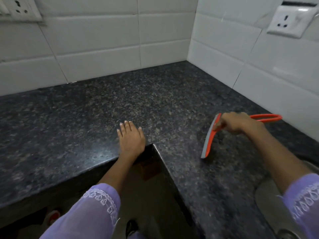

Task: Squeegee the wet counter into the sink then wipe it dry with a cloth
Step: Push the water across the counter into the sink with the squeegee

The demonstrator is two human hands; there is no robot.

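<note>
the dark speckled granite surface (107, 107) runs in an l-shape into a corner of glossy white rectangular wall tiles (96, 54), its polished face flecked with grey and brown and its front edge rounded. the right hand (240, 124) is curled around the red plastic squeegee with a grey rubber blade (209, 137), its fingers closed on the handle just behind the head; the looped red handle sticks out past the hand toward the right wall. the long, slightly curved blade stands on the surface on the right arm of the l, tilted, with its grey strip facing left. the left hand (131, 137) lies flat, palm down, at the inner corner of the surface, its fingers straight, close together and holding nothing. both forearms come out of lilac sleeves with white embroidered cuffs (103, 200). a brushed steel sink (269, 195) shows at the lower right, partly hidden by the right arm. white plastic sockets (291, 19) sit on the tiles.
</note>
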